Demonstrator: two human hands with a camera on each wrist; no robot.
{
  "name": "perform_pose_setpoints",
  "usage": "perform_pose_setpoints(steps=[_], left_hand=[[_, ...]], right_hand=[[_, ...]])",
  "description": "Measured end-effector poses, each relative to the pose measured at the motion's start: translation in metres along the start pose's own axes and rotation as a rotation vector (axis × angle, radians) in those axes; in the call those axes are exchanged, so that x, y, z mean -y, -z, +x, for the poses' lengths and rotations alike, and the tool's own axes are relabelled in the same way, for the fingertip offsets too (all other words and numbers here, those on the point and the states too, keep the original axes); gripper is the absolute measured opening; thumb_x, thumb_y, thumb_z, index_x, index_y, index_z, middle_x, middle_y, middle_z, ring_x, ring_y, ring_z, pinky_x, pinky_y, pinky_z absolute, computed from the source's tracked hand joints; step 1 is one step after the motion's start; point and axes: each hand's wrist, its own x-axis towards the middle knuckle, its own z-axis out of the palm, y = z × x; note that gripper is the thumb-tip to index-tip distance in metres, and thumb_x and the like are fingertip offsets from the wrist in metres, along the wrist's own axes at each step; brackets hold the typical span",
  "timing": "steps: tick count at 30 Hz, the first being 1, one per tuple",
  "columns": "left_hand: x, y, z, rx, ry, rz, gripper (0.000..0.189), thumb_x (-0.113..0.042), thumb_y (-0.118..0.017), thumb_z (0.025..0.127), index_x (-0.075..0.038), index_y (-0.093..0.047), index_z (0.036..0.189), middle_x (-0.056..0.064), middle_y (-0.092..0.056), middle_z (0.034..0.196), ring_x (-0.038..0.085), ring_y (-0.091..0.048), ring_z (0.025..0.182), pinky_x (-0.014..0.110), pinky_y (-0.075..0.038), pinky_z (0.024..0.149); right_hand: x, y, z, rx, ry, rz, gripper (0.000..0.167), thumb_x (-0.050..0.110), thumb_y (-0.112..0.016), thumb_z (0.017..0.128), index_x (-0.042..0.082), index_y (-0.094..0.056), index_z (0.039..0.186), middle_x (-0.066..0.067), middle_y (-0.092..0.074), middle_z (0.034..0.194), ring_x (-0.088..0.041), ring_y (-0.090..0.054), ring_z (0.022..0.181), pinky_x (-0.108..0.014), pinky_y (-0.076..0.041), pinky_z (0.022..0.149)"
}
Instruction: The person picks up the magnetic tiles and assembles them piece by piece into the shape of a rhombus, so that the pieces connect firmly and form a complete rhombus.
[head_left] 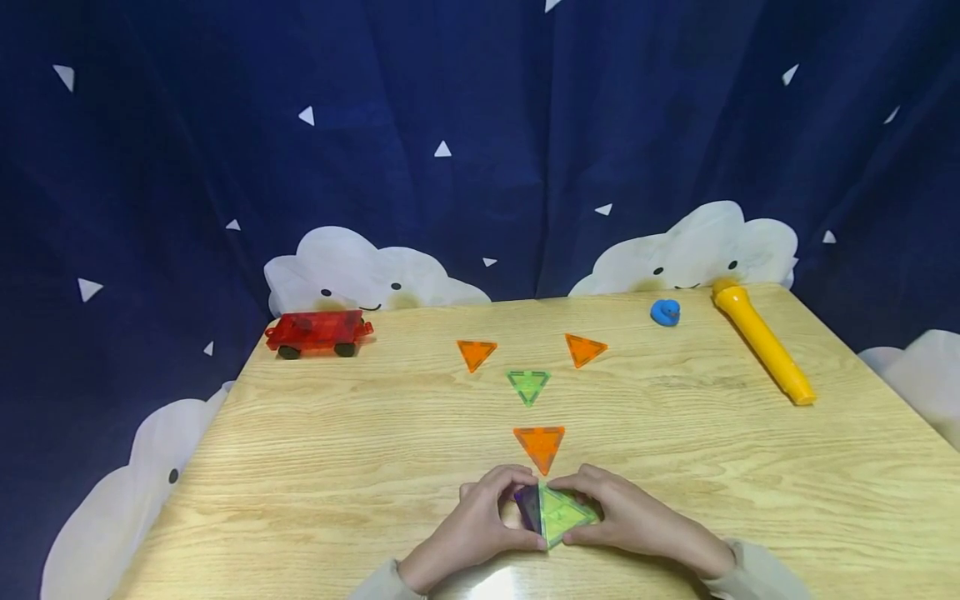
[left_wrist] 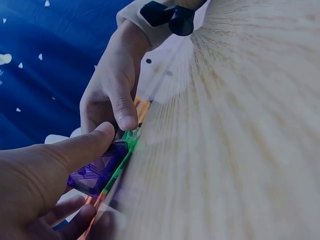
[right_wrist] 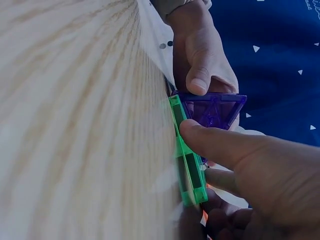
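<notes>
Near the front of the table my left hand [head_left: 487, 517] pinches a purple translucent triangle tile [head_left: 529, 505] between thumb and fingers. The tile stands raised along the left edge of a green triangle tile [head_left: 564, 517]. My right hand [head_left: 641, 510] holds that green tile at its near and far corners, thumb in front. In the right wrist view the green tile [right_wrist: 189, 155] lies low at the tabletop, and the purple tile [right_wrist: 212, 109] rises from beside it. Just beyond both hands lies an orange triangle tile [head_left: 540, 447].
Farther back lie another green triangle [head_left: 528, 385] and two orange triangles, left [head_left: 476, 353] and right [head_left: 584, 349]. A red toy car base [head_left: 318, 331] stands back left. A blue rubber duck [head_left: 665, 312] and a yellow toy microphone [head_left: 765, 343] are back right. A dark blue curtain [head_left: 480, 200] hangs behind.
</notes>
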Motion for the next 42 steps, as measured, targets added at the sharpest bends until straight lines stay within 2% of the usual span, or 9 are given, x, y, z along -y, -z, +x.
perform_pose_setpoints(steps=[2, 4, 10, 18, 23, 26, 30, 36, 42], left_hand=[[0.000, 0.000, 0.000, -0.003, -0.008, -0.002, 0.058, -0.036, -0.082, 0.071, -0.017, -0.055, 0.119, -0.004, -0.057, 0.130, 0.013, -0.051, 0.118, 0.033, -0.025, 0.084], [0.000, 0.000, 0.000, -0.003, -0.011, 0.001, 0.056, -0.036, -0.081, 0.072, -0.018, -0.055, 0.119, -0.003, -0.058, 0.129, 0.014, -0.052, 0.117, 0.033, -0.025, 0.084], [0.000, 0.000, 0.000, 0.011, -0.006, 0.010, 0.056, -0.037, -0.080, 0.073, -0.019, -0.054, 0.119, -0.006, -0.061, 0.121, 0.008, -0.053, 0.110, 0.033, -0.025, 0.086], [-0.001, 0.001, -0.001, 0.018, 0.001, 0.004, 0.056, -0.037, -0.081, 0.073, -0.019, -0.055, 0.119, -0.007, -0.062, 0.117, 0.006, -0.053, 0.107, 0.034, -0.025, 0.085], [0.000, 0.000, -0.002, 0.008, -0.001, 0.002, 0.055, -0.037, -0.080, 0.073, -0.018, -0.055, 0.118, -0.005, -0.062, 0.118, 0.007, -0.054, 0.108, 0.033, -0.025, 0.084], [0.001, -0.001, -0.002, 0.007, -0.001, 0.000, 0.055, -0.037, -0.081, 0.073, -0.018, -0.055, 0.118, -0.004, -0.062, 0.120, 0.007, -0.054, 0.109, 0.032, -0.026, 0.084], [0.001, -0.002, -0.002, 0.005, 0.005, -0.001, 0.056, -0.037, -0.081, 0.073, -0.019, -0.054, 0.118, -0.005, -0.061, 0.122, 0.007, -0.053, 0.110, 0.032, -0.026, 0.085], [0.000, -0.001, -0.001, -0.009, 0.013, 0.000, 0.056, -0.037, -0.082, 0.072, -0.019, -0.055, 0.117, -0.005, -0.060, 0.124, 0.008, -0.053, 0.113, 0.032, -0.026, 0.087], [-0.001, 0.001, -0.001, -0.014, 0.012, 0.013, 0.057, -0.038, -0.082, 0.072, -0.019, -0.055, 0.118, -0.005, -0.060, 0.125, 0.008, -0.053, 0.113, 0.031, -0.027, 0.087]], right_hand=[[-0.001, 0.000, 0.000, 0.004, -0.009, 0.011, 0.059, 0.048, -0.070, 0.081, 0.012, -0.060, 0.127, 0.011, -0.056, 0.100, 0.000, -0.046, 0.085, -0.022, -0.042, 0.075], [-0.002, 0.001, 0.001, 0.005, -0.007, 0.043, 0.057, 0.046, -0.070, 0.082, 0.011, -0.060, 0.126, 0.009, -0.055, 0.097, 0.000, -0.045, 0.082, -0.020, -0.042, 0.071], [-0.010, 0.005, 0.008, -0.032, -0.008, 0.141, 0.050, 0.039, -0.068, 0.086, 0.008, -0.059, 0.123, 0.005, -0.049, 0.087, -0.002, -0.041, 0.070, -0.020, -0.037, 0.060], [-0.015, 0.008, 0.028, -0.180, -0.004, -0.007, 0.050, 0.039, -0.071, 0.083, 0.011, -0.058, 0.123, 0.003, -0.052, 0.099, -0.012, -0.040, 0.089, -0.025, -0.036, 0.073], [-0.021, 0.010, 0.046, -0.251, 0.003, -0.069, 0.058, 0.033, -0.077, 0.078, 0.010, -0.057, 0.126, -0.004, -0.053, 0.119, -0.023, -0.042, 0.108, -0.041, -0.038, 0.088], [-0.025, 0.010, 0.054, -0.231, -0.001, -0.063, 0.065, 0.033, -0.079, 0.076, 0.008, -0.054, 0.129, -0.007, -0.053, 0.126, -0.029, -0.041, 0.115, -0.050, -0.035, 0.094], [-0.029, 0.010, 0.061, -0.184, -0.007, -0.055, 0.074, 0.037, -0.081, 0.074, 0.006, -0.050, 0.133, -0.010, -0.054, 0.130, -0.033, -0.041, 0.117, -0.053, -0.031, 0.096], [-0.029, 0.011, 0.066, -0.143, -0.019, -0.086, 0.079, 0.040, -0.081, 0.072, 0.006, -0.048, 0.135, -0.012, -0.054, 0.131, -0.032, -0.041, 0.115, -0.051, -0.029, 0.095], [-0.028, 0.012, 0.066, -0.127, -0.022, -0.091, 0.074, 0.038, -0.080, 0.073, 0.008, -0.050, 0.134, -0.006, -0.056, 0.126, -0.028, -0.041, 0.113, -0.046, -0.029, 0.092]])
